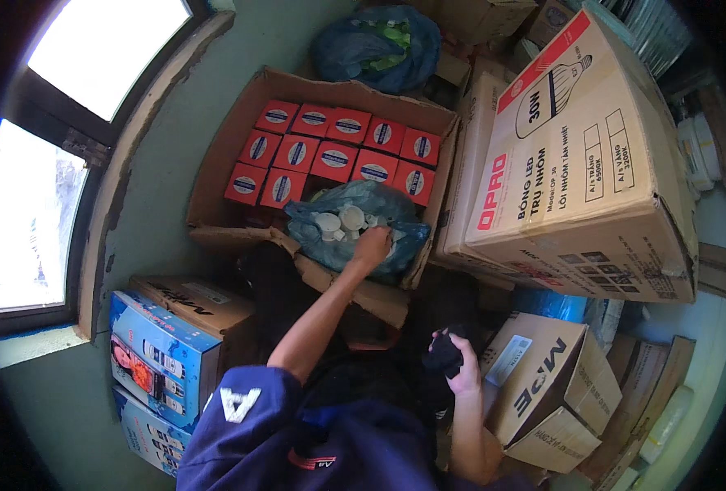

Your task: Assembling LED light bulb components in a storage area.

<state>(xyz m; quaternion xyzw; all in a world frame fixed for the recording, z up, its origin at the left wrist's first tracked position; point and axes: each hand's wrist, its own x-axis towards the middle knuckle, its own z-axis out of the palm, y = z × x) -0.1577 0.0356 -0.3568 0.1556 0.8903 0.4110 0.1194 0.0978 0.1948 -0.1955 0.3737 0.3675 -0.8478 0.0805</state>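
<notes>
My left hand [371,248] reaches over an open blue plastic bag [408,237]. Its fingers curl down among small white plastic pieces; whatever they grip is hidden. Several of these white pieces [351,218], some round like caps, lie in the mouth of the bag. The bag rests in the near part of an open cardboard box [240,241], in front of rows of small red boxes [296,153] with white oval labels. Lower right, my right hand [465,364] is closed around a crumpled black cloth-like thing [443,358], held apart from the box.
A large printed carton [575,164] stands close on the right, with an opened carton [543,385] below it. Blue picture boxes [162,352] are stacked at the left under the window [35,221]. Another blue bag [375,49] sits behind the open box.
</notes>
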